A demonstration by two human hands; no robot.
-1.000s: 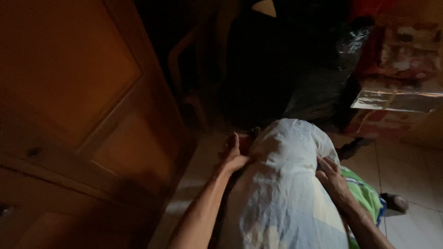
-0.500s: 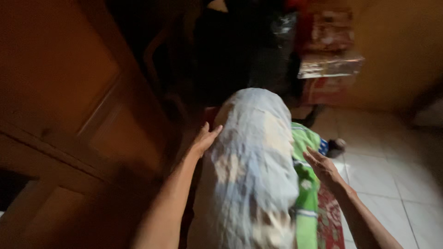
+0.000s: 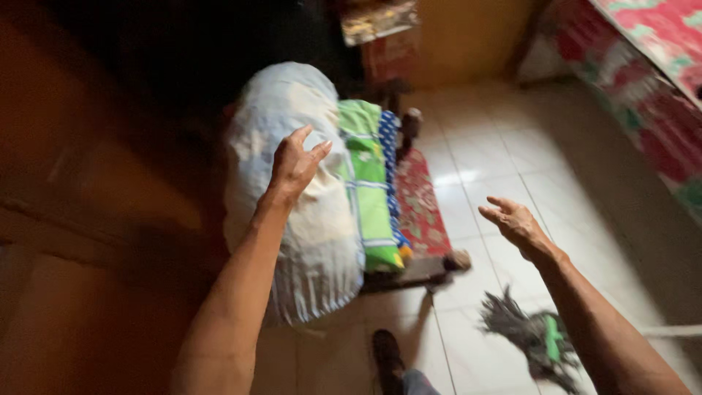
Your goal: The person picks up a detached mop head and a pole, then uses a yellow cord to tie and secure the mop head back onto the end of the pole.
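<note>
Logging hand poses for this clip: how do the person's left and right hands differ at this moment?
The left hand is raised over the pale stuffed sack, fingers spread and pointing up; whether it touches the sack is unclear. The right hand hangs lower, over the tiled floor, fingers pointing left, well clear of the sack. Both are open and hold nothing.

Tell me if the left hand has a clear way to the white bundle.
Probably yes: the left hand hangs open right over the white bundle, and nothing shows between them.
</note>
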